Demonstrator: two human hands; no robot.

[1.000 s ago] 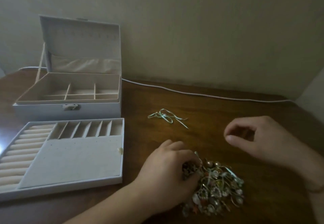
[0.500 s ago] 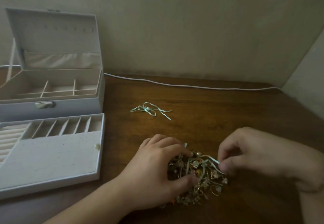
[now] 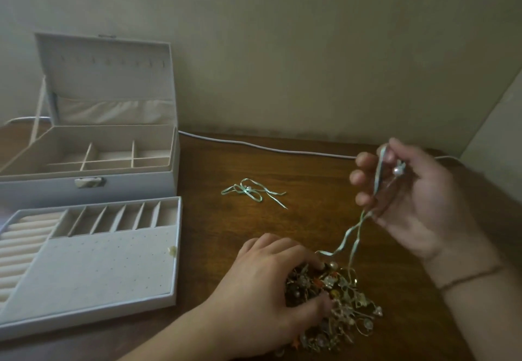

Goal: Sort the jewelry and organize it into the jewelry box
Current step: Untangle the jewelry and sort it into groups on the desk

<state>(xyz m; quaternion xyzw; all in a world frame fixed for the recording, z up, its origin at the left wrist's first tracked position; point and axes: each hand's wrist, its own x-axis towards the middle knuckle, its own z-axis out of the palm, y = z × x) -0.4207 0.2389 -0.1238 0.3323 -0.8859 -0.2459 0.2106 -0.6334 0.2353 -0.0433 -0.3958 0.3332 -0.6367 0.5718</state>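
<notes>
- My left hand (image 3: 265, 290) is resting on the jewelry pile (image 3: 333, 307) on the table (image 3: 296, 180), fingers curled over it.
- My right hand (image 3: 409, 191) is pinching a pale green ribbon (image 3: 348, 233), perhaps with a pearl, raised above the pile.
- The jewelry box (image 3: 93, 151) is standing open at left, with its tray (image 3: 93, 259) in front.

The dark brown wooden table (image 3: 324, 197) had a smooth, faintly glossy grain, the pale grey jewelry box (image 3: 118, 185) looked matt with cream cloth lining and a shiny metal clasp (image 3: 89, 182), and the tangled gold-toned metal jewelry pile (image 3: 336, 307) glinted beneath a satiny mint-green ribbon (image 3: 348, 232)
</notes>
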